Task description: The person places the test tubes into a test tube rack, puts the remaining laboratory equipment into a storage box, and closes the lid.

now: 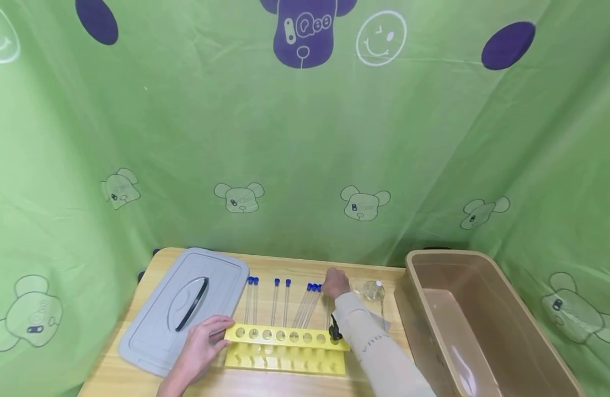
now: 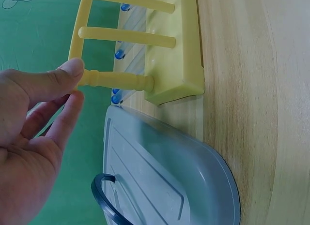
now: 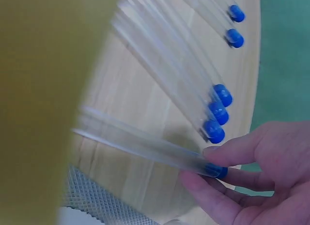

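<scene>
A yellow test tube rack [image 1: 285, 364] with a row of round holes stands at the front of the table. My left hand [image 1: 202, 343] pinches the left end of its top plate between thumb and fingers, beside a post [image 2: 116, 80]. Behind the rack, my right hand [image 1: 336, 283] pinches a clear test tube [image 3: 145, 148] just by its blue cap [image 3: 220, 172]. This tube slants close over the wood, its far end hidden behind the rack in the right wrist view. Several other blue-capped test tubes [image 3: 164, 65] lie on the table between the rack and the back edge.
A grey lid [image 1: 151, 325] with a dark handle [image 1: 192, 306] lies at the left. At the right stands a deep brown bin [image 1: 451, 325]. Clear round glassware [image 1: 373, 291] sits beyond the right forearm. A green printed curtain [image 1: 295, 138] surrounds the table.
</scene>
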Tool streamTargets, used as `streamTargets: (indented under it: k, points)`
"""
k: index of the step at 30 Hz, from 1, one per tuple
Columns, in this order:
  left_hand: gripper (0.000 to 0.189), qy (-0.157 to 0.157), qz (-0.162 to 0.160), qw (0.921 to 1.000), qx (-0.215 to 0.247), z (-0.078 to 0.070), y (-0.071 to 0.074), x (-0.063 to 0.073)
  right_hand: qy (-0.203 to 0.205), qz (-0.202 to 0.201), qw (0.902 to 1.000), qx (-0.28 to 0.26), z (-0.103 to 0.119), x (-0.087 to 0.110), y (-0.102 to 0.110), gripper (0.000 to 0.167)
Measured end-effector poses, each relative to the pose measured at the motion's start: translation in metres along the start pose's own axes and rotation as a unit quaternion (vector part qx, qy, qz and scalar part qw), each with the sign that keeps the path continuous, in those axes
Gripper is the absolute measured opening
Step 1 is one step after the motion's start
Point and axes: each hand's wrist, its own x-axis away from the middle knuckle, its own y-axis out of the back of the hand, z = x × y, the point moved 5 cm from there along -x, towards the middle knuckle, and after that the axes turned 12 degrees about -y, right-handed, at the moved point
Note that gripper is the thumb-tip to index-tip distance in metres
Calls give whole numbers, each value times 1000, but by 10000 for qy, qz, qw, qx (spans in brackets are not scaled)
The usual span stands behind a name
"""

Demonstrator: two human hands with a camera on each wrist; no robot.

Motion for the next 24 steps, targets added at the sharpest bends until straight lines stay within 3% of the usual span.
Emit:
streamTargets:
  k: [7, 11, 13, 16, 20, 24]
  points:
    - [45, 161, -72, 9998, 117, -2, -1, 2, 316, -370, 9986, -201, 3, 6, 25, 34]
    - [44, 188, -44, 9997, 153, -2, -2, 3, 264, -260, 9979, -524, 8, 14, 43, 41]
    - [44, 225, -57, 9997, 117, -1, -1, 4, 196, -181, 9964, -802, 11, 19, 53, 37]
    - [44, 324, -101, 9994, 72, -1, 0, 5, 272, -244, 9889, -1438, 14, 31, 74, 11]
    - [44, 446, -76, 9989, 123, -1, -1, 4, 716, -710, 9747, -1992, 15, 53, 108, 36]
    - [45, 419, -51, 9990, 140, -3, -2, 2, 1165, -1282, 9603, -2186, 7, 77, 139, 39]
